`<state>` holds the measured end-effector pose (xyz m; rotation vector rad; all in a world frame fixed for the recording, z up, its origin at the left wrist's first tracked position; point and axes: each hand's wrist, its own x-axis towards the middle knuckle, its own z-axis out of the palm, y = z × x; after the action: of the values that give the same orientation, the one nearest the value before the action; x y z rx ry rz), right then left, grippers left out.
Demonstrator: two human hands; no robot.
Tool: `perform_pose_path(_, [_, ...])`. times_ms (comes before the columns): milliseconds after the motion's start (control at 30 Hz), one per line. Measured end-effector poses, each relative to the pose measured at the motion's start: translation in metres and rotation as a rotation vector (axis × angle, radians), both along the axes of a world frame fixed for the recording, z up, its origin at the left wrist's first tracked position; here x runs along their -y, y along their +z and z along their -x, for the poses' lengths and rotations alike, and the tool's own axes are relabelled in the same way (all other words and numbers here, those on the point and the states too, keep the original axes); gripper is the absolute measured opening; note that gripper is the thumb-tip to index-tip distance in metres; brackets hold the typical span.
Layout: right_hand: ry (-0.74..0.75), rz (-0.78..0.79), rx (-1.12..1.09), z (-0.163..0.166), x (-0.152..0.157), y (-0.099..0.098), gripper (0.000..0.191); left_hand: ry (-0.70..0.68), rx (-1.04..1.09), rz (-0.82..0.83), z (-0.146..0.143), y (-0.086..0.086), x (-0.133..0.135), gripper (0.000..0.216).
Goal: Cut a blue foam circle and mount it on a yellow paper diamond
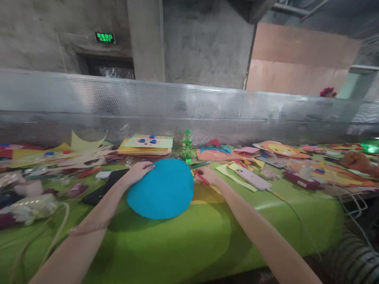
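A round sheet of blue paper is held up in front of me, tilted toward my view. My left hand pinches its upper left edge. At the paper's right edge, my right hand is closed around red-handled scissors. The blades point toward the paper's edge, and I cannot tell whether they touch it. Beneath the right hand lies a piece of yellow paper, partly covered by the blue sheet.
Behind the hands stands a green bottle. Stacked coloured sheets lie behind my left hand. A phone with a cable rests on the right, beside pale paper strips. A perforated metal barrier runs behind the green-covered table.
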<state>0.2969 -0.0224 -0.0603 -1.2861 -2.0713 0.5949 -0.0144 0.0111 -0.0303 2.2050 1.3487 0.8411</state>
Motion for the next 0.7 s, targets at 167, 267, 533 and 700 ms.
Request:
perform_pose_path(167, [-0.011, -0.005, 0.012, -0.001, 0.001, 0.002, 0.016, 0.015, -0.025, -0.014, 0.000, 0.000, -0.001, 0.049])
perform_pose_path(267, [-0.010, -0.001, 0.014, -0.001, 0.001, 0.001, 0.015, 0.014, -0.028, -0.001, 0.000, 0.000, -0.001, 0.051])
perform_pose_path(533, [0.000, 0.002, 0.015, -0.001, 0.005, 0.004, 0.016, 0.034, -0.070, -0.005, 0.000, 0.006, 0.006, 0.054])
perform_pose_path(700, [0.005, 0.009, 0.016, -0.002, 0.006, 0.005, 0.017, 0.042, -0.091, -0.049, 0.000, 0.008, 0.009, 0.054])
